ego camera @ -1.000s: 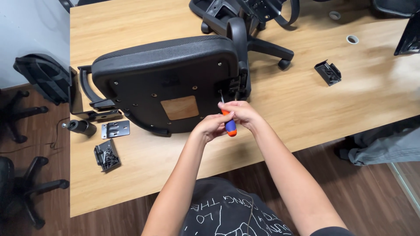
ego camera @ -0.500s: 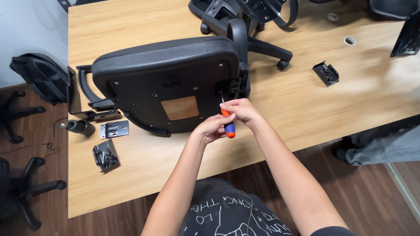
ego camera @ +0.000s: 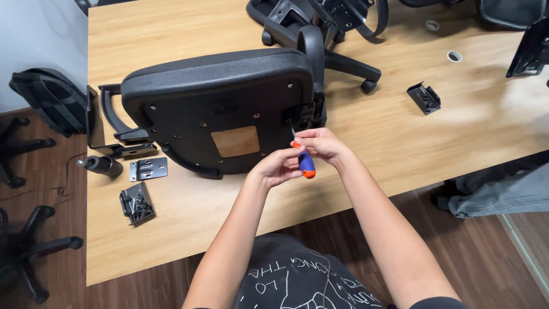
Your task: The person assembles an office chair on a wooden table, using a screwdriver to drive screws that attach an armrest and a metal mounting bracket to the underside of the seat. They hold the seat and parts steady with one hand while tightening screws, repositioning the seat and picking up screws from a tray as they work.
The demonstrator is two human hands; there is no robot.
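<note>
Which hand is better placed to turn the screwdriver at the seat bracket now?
Probably the right hand: it wraps the screwdriver upper handle, nearest the bracket. The left hand only steadies its lower end.

Bare tabletop (ego camera: 457, 137) lies open right of the upturned seat (ego camera: 217, 109); brackets (ego camera: 147, 169) crowd its left.

Both hands, the left hand (ego camera: 280, 167) and the right hand (ego camera: 322, 144), cover most of the orange-and-blue screwdriver (ego camera: 304, 163), and its tip is too small to make out against the chair seat (ego camera: 217, 109). At the worktop (ego camera: 400, 143) far edge, the chair base (ego camera: 320, 23) is cut off. The small parts in the tray (ego camera: 136, 203) near the left edge are too small to tell apart.
</note>
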